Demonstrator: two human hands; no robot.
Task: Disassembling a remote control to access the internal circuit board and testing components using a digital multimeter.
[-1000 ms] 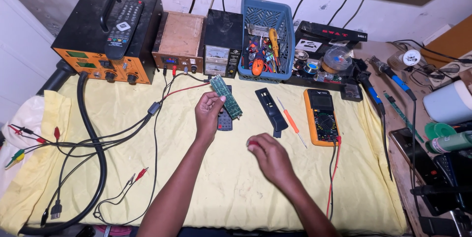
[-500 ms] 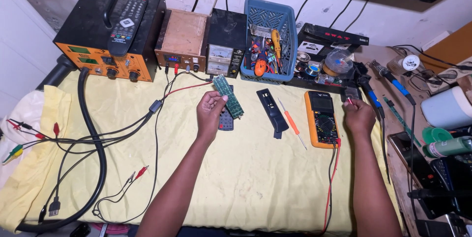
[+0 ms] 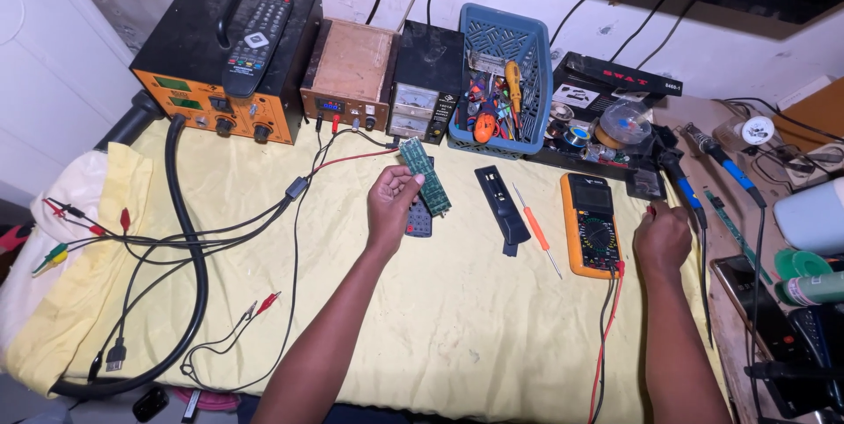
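My left hand (image 3: 392,202) is raised over the yellow cloth (image 3: 457,327), shut on a narrow green circuit board (image 3: 427,176) that points away from me. A dark rubber keypad (image 3: 419,220) lies just under that hand. My right hand (image 3: 661,238) rests at the cloth's right edge, just right of the yellow multimeter (image 3: 591,224). Its fingers are closed around a small red object (image 3: 651,210), most of it hidden. Between the hands lie a black remote casing (image 3: 503,204) and a thin orange screwdriver (image 3: 538,232).
At the back stand an orange and black bench unit (image 3: 211,108) with a remote control (image 3: 255,33) on top, two smaller power supplies (image 3: 350,72), and a blue basket (image 3: 501,46) of tools. Clip leads and a thick black cable (image 3: 189,257) cover the left. A soldering iron (image 3: 681,180) lies on the right.
My right hand has swept from the middle of the cloth to the right, past the multimeter. My left hand has stayed in place with the circuit board.
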